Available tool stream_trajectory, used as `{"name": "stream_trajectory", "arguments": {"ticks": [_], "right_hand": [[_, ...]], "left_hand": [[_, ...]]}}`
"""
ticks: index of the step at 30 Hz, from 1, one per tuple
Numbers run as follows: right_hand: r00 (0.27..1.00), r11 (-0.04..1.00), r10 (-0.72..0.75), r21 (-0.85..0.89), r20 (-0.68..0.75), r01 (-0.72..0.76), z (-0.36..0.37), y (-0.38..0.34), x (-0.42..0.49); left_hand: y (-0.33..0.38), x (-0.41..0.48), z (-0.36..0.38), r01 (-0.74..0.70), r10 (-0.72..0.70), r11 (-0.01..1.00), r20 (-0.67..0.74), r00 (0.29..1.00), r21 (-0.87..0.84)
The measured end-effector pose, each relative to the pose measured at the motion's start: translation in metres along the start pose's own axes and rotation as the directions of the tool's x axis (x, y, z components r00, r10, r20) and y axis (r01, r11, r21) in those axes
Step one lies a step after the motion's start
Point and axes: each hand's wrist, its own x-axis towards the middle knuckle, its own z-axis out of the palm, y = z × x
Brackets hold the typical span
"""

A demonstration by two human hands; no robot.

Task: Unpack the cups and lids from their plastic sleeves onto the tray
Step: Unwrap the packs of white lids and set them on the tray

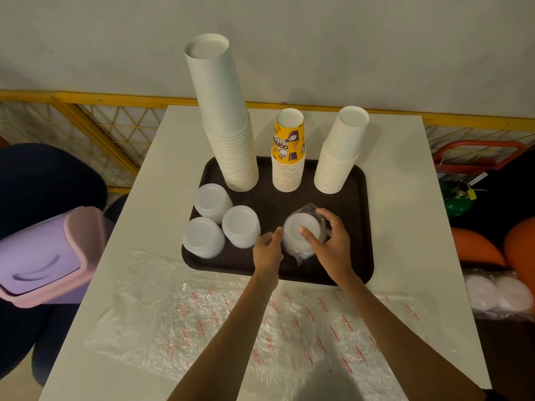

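A dark brown tray (359,224) lies on the white table. Three upside-down cup stacks stand at its far side: a tall white stack (225,123), a yellow printed stack (288,151) and a shorter white stack (338,154). Three bare stacks of white lids (223,221) sit at the tray's left. A fourth lid stack (295,241), still wrapped in a clear plastic sleeve, stands at the tray's middle front. My right hand (330,241) grips it from the right, thumb on top. My left hand (267,247) pinches the sleeve at the stack's left side.
Empty clear plastic sleeves with red print (231,322) lie spread over the table's near half. A purple and pink lidded bin (43,256) stands at the left. More wrapped lids (498,293) lie off the table at the right. A yellow mesh fence (95,123) runs behind.
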Motion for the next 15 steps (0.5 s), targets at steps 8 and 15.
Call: {"name": "stream_trajectory", "arguments": {"ticks": [8,15], "right_hand": [[0.915,0.907,0.403,-0.128,-0.005,-0.4,0.007,0.0,0.009],[0.831,0.837,0.547,-0.034,0.101,-0.546,0.008,-0.001,0.011]], "left_hand": [[-0.001,0.009,0.012,-0.022,0.014,0.989,0.057,0.998,0.149],[-0.003,0.008,0.012,-0.071,0.054,0.971,0.079,0.995,0.227]]}}
